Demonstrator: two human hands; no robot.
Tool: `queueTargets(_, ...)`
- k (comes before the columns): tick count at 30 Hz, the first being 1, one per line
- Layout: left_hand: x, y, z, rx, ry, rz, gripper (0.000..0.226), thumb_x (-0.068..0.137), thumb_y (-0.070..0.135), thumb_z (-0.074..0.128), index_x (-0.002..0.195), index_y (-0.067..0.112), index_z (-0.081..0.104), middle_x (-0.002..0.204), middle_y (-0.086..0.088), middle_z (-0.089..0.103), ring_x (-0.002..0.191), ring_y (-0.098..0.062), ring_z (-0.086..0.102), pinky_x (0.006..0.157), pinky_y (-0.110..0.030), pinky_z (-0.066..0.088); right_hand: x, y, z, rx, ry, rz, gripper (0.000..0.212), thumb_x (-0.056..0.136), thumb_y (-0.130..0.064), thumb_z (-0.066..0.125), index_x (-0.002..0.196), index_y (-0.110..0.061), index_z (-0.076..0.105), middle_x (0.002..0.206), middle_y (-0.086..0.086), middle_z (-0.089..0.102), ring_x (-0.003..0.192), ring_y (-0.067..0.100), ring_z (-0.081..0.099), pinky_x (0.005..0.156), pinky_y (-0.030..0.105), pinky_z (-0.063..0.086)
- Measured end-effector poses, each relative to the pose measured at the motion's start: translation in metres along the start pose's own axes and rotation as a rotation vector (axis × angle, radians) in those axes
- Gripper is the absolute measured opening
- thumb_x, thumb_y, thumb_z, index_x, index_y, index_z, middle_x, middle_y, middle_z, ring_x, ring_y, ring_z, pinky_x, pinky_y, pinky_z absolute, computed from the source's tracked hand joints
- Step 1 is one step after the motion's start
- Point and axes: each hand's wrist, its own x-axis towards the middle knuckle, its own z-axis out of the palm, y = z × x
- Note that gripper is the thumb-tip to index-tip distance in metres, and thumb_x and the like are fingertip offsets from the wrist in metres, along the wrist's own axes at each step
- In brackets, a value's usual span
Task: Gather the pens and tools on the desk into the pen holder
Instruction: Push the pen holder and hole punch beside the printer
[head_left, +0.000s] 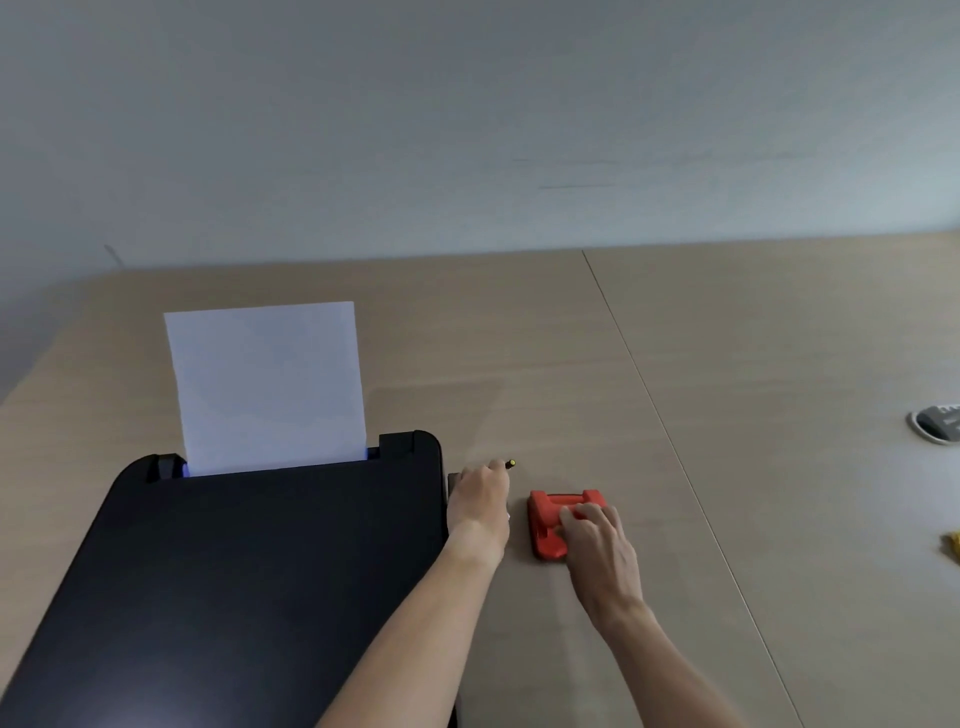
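My left hand (480, 501) is closed around a dark pen (510, 464), whose yellow-tipped end sticks out past my fingers, right beside the black printer (249, 571). A red hole punch (553, 506) lies on the beige desk (727, 364) just right of that hand. My right hand (597, 540) rests on the punch's near side, fingers curled over its top. No pen holder is in view.
The printer fills the lower left, with a white sheet (267, 384) standing in its feed. At the right edge sit a grey oval object (937, 423) and a small yellow thing (953, 543). A seam (675, 441) runs diagonally across the desk.
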Motion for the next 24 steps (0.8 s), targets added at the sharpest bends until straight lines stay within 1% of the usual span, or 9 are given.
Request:
queueTargets(3,0.006,-0.002,-0.002,-0.029,0.012,0.012,0.021,0.095,0.004,0.060,0.114,0.005,0.054,0.110,-0.013,0.068,0.103,-0.028,0.064,0.076,-0.037,0.051,0.012,-0.002,0.002,0.035,-0.020,0.012,0.020,0.095,-0.022,0.050,0.111,-0.021,0.062,0.122,-0.004,0.058,0.122,0.021,0.042,0.076,0.029,0.049)
queueTargets(6,0.009,-0.002,-0.004,-0.047,0.020,0.012,0.021,0.095,0.007,0.061,0.115,0.005,0.054,0.109,-0.014,0.068,0.102,-0.029,0.064,0.070,-0.034,0.046,0.019,-0.005,0.006,0.051,-0.014,0.023,0.016,0.096,-0.027,0.051,0.104,-0.020,0.063,0.117,-0.004,0.060,0.118,0.021,0.043,0.071,0.027,0.047)
queueTargets(8,0.010,-0.002,-0.005,-0.049,0.012,0.009,0.024,0.093,0.004,0.062,0.116,0.004,0.054,0.110,-0.014,0.067,0.102,-0.028,0.064,0.074,-0.035,0.050,0.022,-0.007,0.009,0.057,-0.005,0.010,0.016,0.096,-0.027,0.052,0.104,-0.020,0.064,0.116,-0.003,0.061,0.117,0.022,0.044,0.072,0.026,0.045)
queueTargets(10,0.012,-0.002,-0.005,-0.028,0.011,0.017,0.029,0.092,0.001,0.063,0.119,0.004,0.053,0.112,-0.014,0.067,0.105,-0.028,0.063,0.080,-0.036,0.053,0.022,-0.008,0.011,0.073,-0.001,0.003,0.017,0.096,-0.026,0.052,0.105,-0.020,0.065,0.116,-0.003,0.062,0.117,0.022,0.045,0.073,0.027,0.047)
queueTargets(12,0.013,-0.001,-0.005,-0.016,0.018,0.025,0.033,0.090,-0.002,0.064,0.121,0.003,0.052,0.114,-0.014,0.066,0.106,-0.028,0.063,0.083,-0.036,0.053,0.023,-0.008,0.010,0.090,0.007,0.001,0.018,0.096,-0.025,0.054,0.108,-0.020,0.065,0.117,-0.003,0.062,0.118,0.021,0.045,0.072,0.030,0.051)
queueTargets(14,0.013,0.000,-0.005,-0.011,0.027,0.036,0.034,0.089,-0.003,0.065,0.121,0.004,0.052,0.114,-0.013,0.066,0.107,-0.028,0.063,0.086,-0.036,0.053,0.023,-0.006,0.010,0.100,0.016,-0.005,0.019,0.095,-0.026,0.055,0.109,-0.020,0.066,0.118,-0.003,0.062,0.118,0.020,0.045,0.073,0.029,0.052)
queueTargets(17,0.011,0.001,-0.004,-0.022,0.037,0.040,0.033,0.091,-0.002,0.063,0.121,0.004,0.052,0.113,-0.012,0.067,0.105,-0.026,0.063,0.087,-0.035,0.053,0.023,-0.006,0.012,0.119,0.021,-0.015,0.019,0.095,-0.025,0.055,0.111,-0.021,0.066,0.119,-0.003,0.062,0.119,0.020,0.045,0.077,0.027,0.050)
queueTargets(21,0.008,0.001,-0.006,-0.056,0.058,0.037,0.027,0.097,0.004,0.057,0.124,0.004,0.051,0.115,-0.013,0.065,0.106,-0.026,0.062,0.087,-0.035,0.053,0.022,-0.012,0.014,0.147,0.043,-0.018,0.017,0.094,-0.026,0.057,0.107,-0.021,0.068,0.115,-0.004,0.063,0.119,0.020,0.047,0.075,0.028,0.051)
queueTargets(24,0.007,0.000,-0.006,-0.085,0.071,0.031,0.023,0.102,0.010,0.050,0.124,0.004,0.051,0.115,-0.013,0.064,0.104,-0.026,0.061,0.085,-0.034,0.052,0.020,-0.013,0.017,0.145,0.063,-0.022,0.015,0.094,-0.024,0.058,0.104,-0.020,0.068,0.113,-0.003,0.064,0.117,0.021,0.049,0.073,0.028,0.052)
